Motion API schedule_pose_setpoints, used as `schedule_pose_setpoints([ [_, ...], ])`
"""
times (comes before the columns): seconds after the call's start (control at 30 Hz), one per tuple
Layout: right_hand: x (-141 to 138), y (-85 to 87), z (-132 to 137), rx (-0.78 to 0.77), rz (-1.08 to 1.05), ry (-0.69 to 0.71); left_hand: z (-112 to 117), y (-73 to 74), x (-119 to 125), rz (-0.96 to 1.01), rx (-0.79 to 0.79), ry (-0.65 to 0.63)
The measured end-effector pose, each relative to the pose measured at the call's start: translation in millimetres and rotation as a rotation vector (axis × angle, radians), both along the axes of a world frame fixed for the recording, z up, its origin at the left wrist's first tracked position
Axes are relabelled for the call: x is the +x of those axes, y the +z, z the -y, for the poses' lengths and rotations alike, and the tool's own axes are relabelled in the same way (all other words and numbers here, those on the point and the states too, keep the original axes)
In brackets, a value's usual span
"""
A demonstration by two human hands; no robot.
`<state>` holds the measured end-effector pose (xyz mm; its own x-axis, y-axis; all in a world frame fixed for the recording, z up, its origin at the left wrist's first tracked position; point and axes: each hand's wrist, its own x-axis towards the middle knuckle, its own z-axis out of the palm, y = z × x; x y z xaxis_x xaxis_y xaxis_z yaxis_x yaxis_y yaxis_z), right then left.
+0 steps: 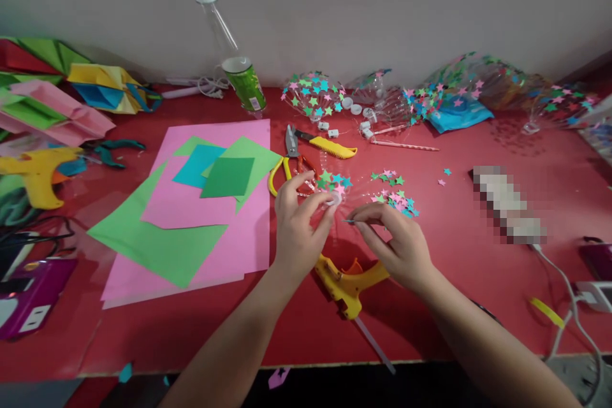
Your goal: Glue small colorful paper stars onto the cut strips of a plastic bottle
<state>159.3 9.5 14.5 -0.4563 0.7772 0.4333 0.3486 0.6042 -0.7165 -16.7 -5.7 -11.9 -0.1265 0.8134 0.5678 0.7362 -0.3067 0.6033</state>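
Observation:
My left hand (299, 220) is closed in a pinch on the white neck of a clear plastic bottle piece (356, 194) studded with coloured paper stars. My right hand (399, 242) pinches a tiny paper star (348, 221) close to that neck. Both hands hover over the red table (454, 306). A yellow glue gun (351, 284) lies beneath my wrists, its glue stick pointing toward the table's front edge. Loose paper stars (399, 201) are scattered just beyond my right hand.
Pink, green and blue paper sheets (191, 217) lie to the left. Yellow-handled scissors (287, 162) and a yellow utility knife (329, 145) sit behind my hands. More star-covered bottle pieces (313, 94), a green can (246, 83), a second glue gun (36, 175) and cables (564, 287) surround them.

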Motion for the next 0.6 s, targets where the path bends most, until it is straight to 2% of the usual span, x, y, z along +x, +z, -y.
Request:
schedule_pose_setpoints([
  [0.1,0,-2.6,-2,0.1,0.023,-0.01,2,-0.9,3,0.037,0.0,-0.023],
  [0.27,0,-14.0,-6,0.354,0.077,0.017,6,-2.5,6,0.048,-0.038,-0.083],
  [0.37,2,-21.1,-8,0.477,0.139,0.034,7,-3.3,6,0.011,0.012,-0.108],
  [0.6,2,-24.6,-9,0.489,0.144,0.04,7,-2.7,6,-0.05,0.068,-0.122],
])
